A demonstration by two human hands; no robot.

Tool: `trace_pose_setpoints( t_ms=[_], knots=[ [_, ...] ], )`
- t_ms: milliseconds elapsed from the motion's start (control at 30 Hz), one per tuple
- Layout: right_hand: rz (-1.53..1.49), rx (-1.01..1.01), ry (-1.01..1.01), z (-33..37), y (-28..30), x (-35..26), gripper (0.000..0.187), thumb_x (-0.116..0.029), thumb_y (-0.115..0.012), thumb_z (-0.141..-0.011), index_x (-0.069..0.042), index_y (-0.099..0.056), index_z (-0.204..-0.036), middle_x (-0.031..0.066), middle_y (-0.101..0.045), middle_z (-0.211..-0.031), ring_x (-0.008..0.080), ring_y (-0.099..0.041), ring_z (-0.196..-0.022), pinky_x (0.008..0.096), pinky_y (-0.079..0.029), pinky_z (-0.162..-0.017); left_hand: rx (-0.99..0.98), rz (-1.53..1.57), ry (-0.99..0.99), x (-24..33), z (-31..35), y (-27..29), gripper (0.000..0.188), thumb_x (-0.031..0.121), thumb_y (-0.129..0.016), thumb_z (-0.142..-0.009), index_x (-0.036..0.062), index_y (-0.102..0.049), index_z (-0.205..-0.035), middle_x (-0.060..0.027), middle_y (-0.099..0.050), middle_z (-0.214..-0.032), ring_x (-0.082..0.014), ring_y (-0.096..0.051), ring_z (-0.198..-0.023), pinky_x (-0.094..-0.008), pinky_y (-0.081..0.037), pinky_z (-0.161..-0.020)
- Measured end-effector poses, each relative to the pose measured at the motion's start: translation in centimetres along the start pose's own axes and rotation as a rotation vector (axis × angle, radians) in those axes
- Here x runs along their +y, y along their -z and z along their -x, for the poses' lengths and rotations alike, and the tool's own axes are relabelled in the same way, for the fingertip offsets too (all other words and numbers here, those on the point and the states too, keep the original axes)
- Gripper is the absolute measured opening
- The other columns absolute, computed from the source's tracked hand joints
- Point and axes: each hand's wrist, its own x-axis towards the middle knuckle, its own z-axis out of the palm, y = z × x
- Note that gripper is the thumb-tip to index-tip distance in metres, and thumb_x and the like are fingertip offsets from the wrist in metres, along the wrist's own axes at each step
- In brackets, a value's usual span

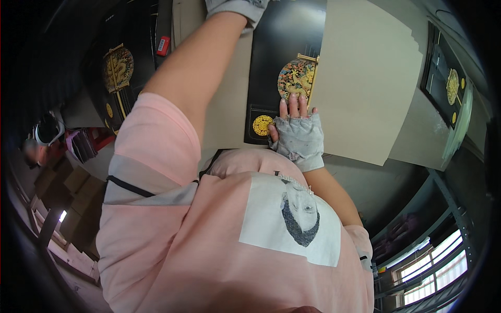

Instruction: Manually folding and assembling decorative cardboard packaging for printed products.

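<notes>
My right hand [300, 133], in a grey fingerless glove, lies flat with its fingers stretched out. It rests on the lower part of a long black printed sheet [263, 78], by a colourful round fan design with a gold dragon. A round gold emblem on the sheet shows beside my thumb. My left hand [241, 9], in a similar grey glove, reaches to the far edge of the picture near the sheet's far left side. Its fingers are cut off by the frame, so whatever they hold or touch is hidden.
Large pale grey boards [365, 78] lie right of the sheet. More black sheets with gold fan designs [119, 68] are at the left, beside a small red item with a label [163, 46]. Another black printed piece [443, 78] lies far right. Cardboard boxes [83, 193] stand lower left.
</notes>
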Motion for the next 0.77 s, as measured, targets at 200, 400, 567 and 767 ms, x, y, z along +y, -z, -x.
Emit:
trace_pose_setpoints(
  t_ms=[200, 400, 567, 767],
  knots=[
    [0.006, -0.046, -0.056, -0.2, 0.9, 0.4, 0.067, -0.049, -0.054, -0.099, -0.009, -0.049, -0.152, 0.0186, -0.037, -0.165, 0.038, -0.034, -0.154, 0.0678, -0.033, -0.115, -0.175, 0.198, -0.157, 2.1, -1.0, 5.2, 0.083, 0.041, -0.06, -0.098, 0.0034, -0.026, -0.164, -0.0214, -0.033, -0.168, -0.0355, -0.034, -0.155, -0.0489, -0.025, -0.128],
    [0.024, -0.041, -0.038, 0.1, 1.2, 0.0, 0.068, -0.048, -0.053, -0.1, -0.007, -0.047, -0.154, 0.019, -0.036, -0.166, 0.0382, -0.032, -0.155, 0.0664, -0.032, -0.117, -0.17, 0.09, -0.239, 1.6, 7.0, 2.4, 0.098, 0.047, -0.068, -0.088, 0.002, -0.026, -0.164, -0.0195, -0.029, -0.17, -0.0359, -0.028, -0.157, -0.0464, -0.022, -0.13],
    [0.037, 0.04, -0.016, 0.2, 0.8, 0.1, 0.069, -0.047, -0.052, -0.1, -0.007, -0.045, -0.156, 0.0196, -0.034, -0.167, 0.0382, -0.03, -0.156, 0.0668, -0.03, -0.118, 0.061, 0.102, -0.396, -2.3, 20.3, -3.6, 0.092, 0.044, -0.062, -0.089, 0.013, -0.024, -0.166, -0.0212, -0.029, -0.17, -0.0402, -0.031, -0.156, -0.0544, -0.03, -0.124],
    [0.052, -0.054, -0.031, 0.0, 0.8, 0.1, 0.077, -0.05, -0.056, -0.099, -0.006, -0.039, -0.16, 0.0196, -0.029, -0.17, 0.0395, -0.025, -0.158, 0.0672, -0.027, -0.12, -0.145, 0.083, -0.413, -4.6, 30.0, -6.6, 0.098, 0.05, -0.068, -0.089, 0.0149, -0.021, -0.168, -0.0202, -0.025, -0.172, -0.0443, -0.025, -0.157, -0.0589, -0.024, -0.126]
  ],
)
